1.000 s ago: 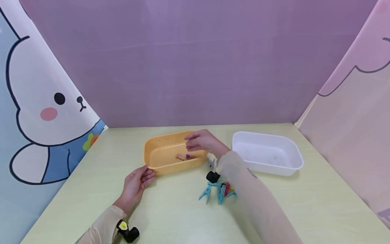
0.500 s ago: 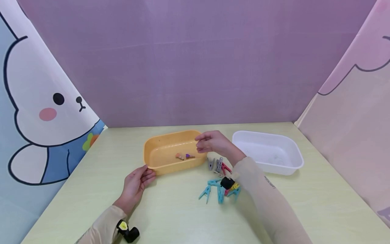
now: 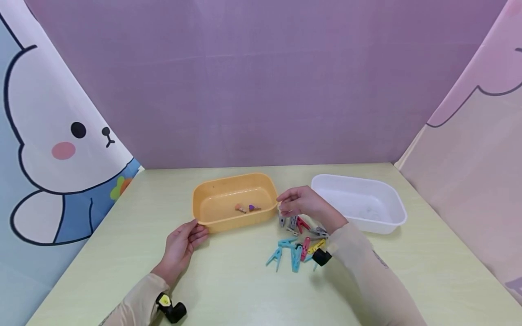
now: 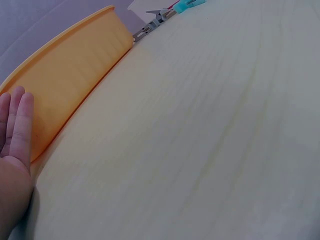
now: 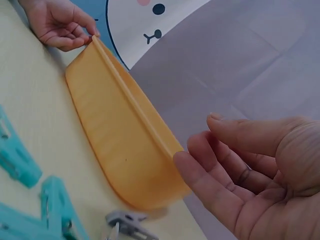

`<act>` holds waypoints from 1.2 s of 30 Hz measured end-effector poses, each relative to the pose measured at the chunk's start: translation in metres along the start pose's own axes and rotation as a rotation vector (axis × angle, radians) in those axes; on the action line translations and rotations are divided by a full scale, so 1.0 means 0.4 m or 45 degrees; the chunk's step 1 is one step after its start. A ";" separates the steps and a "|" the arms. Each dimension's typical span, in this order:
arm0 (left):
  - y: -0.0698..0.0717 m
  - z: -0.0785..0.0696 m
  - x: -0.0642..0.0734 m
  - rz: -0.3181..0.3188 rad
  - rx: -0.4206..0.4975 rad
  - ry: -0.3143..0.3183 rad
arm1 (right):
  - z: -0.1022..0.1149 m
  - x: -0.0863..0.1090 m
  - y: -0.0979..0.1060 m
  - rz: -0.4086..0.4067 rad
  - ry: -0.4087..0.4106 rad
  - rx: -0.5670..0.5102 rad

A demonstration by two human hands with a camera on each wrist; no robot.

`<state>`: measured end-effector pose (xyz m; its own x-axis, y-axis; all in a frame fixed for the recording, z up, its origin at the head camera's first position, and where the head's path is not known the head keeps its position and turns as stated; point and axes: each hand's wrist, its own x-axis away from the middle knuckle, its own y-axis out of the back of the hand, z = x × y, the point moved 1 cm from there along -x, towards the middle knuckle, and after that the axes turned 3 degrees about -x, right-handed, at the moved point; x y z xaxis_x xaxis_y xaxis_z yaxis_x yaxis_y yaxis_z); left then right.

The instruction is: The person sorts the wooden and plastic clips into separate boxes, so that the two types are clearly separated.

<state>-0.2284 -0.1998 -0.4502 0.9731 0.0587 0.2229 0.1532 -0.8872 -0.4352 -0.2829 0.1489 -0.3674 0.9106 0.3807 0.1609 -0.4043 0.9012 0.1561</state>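
An orange plastic basin (image 3: pixel 228 222) stands left of the middle of the table. My left hand (image 3: pixel 183 244) holds its near left corner, thumb at the rim and fingers along the outer wall. Inside lie two small pieces, one orange-topped (image 3: pixel 239 208), one with a purple heart-like top (image 3: pixel 253 208). My right hand (image 3: pixel 307 206) hovers off the basin's right end, fingers loosely bent around nothing. Below it lie several clothespins: grey (image 3: pixel 292 222), red (image 3: pixel 302 223), teal (image 3: pixel 296 258), pink (image 3: pixel 305 248) and yellow (image 3: pixel 316 246).
To the right stands a white plastic basin (image 3: pixel 379 226), its near left part behind my right hand and forearm. A purple backdrop (image 3: pixel 261 90) rises at the table's far edge, with cartoon-printed sheets (image 3: pixel 61 127) at the sides. Pale table (image 3: pixel 236 280) lies in front.
My right hand has moved from over the orange basin rightward and toward me, uncovering the purple-topped piece and several clothespins. My left hand has stayed at the basin's corner.
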 end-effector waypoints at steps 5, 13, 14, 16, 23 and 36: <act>-0.001 0.000 0.001 0.002 0.007 -0.004 | -0.031 0.012 0.014 0.021 -0.047 0.111; -0.002 0.000 0.003 0.003 0.006 -0.007 | -0.071 0.034 0.034 0.128 -0.136 0.244; -0.002 0.000 0.002 0.002 0.007 -0.006 | -0.075 0.037 0.037 0.153 -0.135 0.265; -0.002 -0.001 0.003 0.002 0.010 -0.006 | -0.082 0.040 0.043 0.213 -0.118 0.291; -0.001 -0.002 0.003 0.001 -0.001 -0.004 | -0.099 0.042 0.053 0.370 -0.101 0.331; 0.000 -0.004 0.001 0.002 -0.009 0.013 | -0.099 0.049 0.043 0.528 -0.121 0.403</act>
<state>-0.2283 -0.2003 -0.4487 0.9715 0.0529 0.2312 0.1506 -0.8906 -0.4291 -0.2688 0.1802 -0.4003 0.6630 0.6582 0.3567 -0.7482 0.5667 0.3450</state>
